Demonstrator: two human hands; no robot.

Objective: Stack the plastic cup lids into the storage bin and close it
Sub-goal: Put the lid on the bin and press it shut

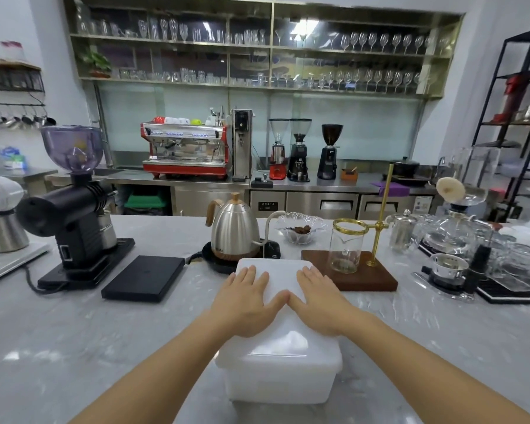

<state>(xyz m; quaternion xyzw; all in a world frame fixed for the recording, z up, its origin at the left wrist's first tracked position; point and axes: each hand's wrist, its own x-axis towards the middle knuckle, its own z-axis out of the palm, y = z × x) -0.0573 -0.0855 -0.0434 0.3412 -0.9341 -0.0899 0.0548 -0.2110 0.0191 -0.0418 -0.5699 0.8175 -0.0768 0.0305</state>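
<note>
A white translucent plastic storage bin (277,381) stands on the marble counter right in front of me. Its white cover (280,272) lies on top of it. My left hand (245,301) rests flat on the cover's left half, fingers straight and pointing away from me. My right hand (318,298) lies flat on the right half in the same way. The two thumbs touch at the middle of the cover. No cup lids are in sight; the bin's inside is hidden by the cover and its cloudy walls.
Behind the bin stand a steel gooseneck kettle (234,232) on a black base, a glass bowl (300,228) and a glass beaker on a wooden pour-over stand (349,276). A black scale (144,276) and grinder (71,215) sit left. Glassware (459,240) crowds the right.
</note>
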